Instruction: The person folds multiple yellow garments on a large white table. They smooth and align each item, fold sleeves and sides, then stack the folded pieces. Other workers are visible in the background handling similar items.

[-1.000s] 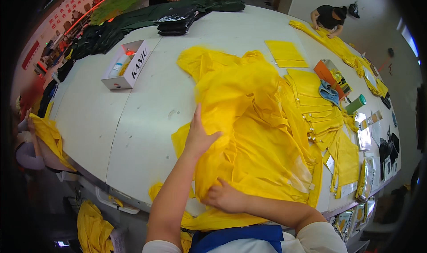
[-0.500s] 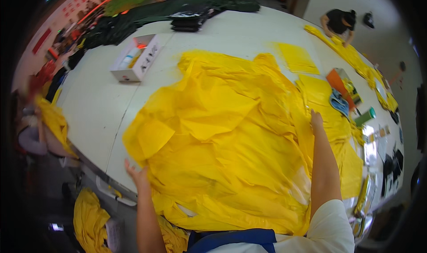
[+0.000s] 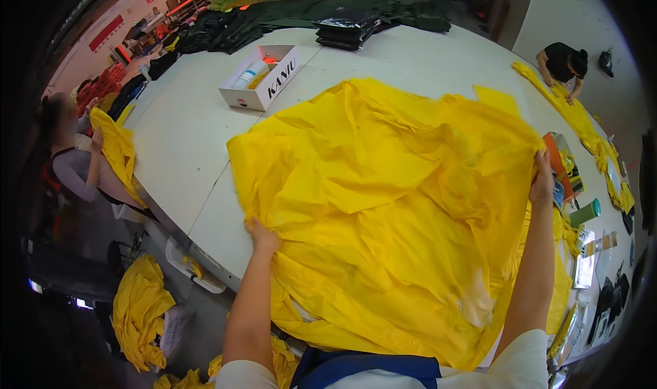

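Observation:
A wide, crumpled yellow garment [image 3: 383,204] of thin, smooth material, like a raincoat, is spread in front of me on the white table. My left hand [image 3: 261,238] is closed on its left edge, with part of the fingers hidden by the cloth. At the far right, my right hand [image 3: 541,182] grips the other edge and holds it up a little off the table. Folds run across the middle, and the near edge hangs close to my body.
Beyond the garment stands a white box [image 3: 260,78] with a bottle in it. Black packages [image 3: 345,32] and dark green cloth [image 3: 287,16] lie farther back. An orange box [image 3: 562,163] and a green cylinder [image 3: 585,213] are at right. Co-workers handle yellow cloth at left [image 3: 113,143] and far right.
My left hand was open beside the garment and has closed on its left edge. My right hand has lifted the right edge outward, covering much of the yellow stack there. The view has shifted.

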